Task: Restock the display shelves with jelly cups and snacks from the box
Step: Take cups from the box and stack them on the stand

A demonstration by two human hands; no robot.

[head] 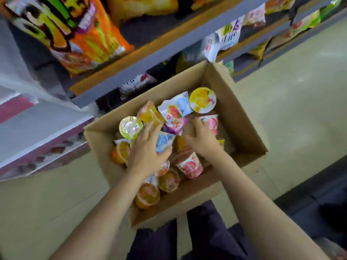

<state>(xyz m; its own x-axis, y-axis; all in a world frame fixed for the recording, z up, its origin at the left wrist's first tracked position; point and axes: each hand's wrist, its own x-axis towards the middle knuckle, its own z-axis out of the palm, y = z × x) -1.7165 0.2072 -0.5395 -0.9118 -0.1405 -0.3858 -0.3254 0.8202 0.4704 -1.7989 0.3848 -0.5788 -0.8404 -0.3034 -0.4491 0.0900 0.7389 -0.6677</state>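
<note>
An open cardboard box stands on the floor below the display shelves. Inside lie several jelly cups and snack pouches: a yellow-lidded cup, a green-lidded cup, pink cups, orange cups and a fruit-print pouch. My left hand lies over the pile, its fingers curled around a blue-and-white pouch. My right hand reaches into the middle of the box, fingers bent down among the packs; what it touches is hidden.
Large orange snack bags fill the upper shelf at the left. Smaller packets and price tags hang along the lower shelves. A pink-and-white display unit stands to the left. My dark trousers are right behind the box.
</note>
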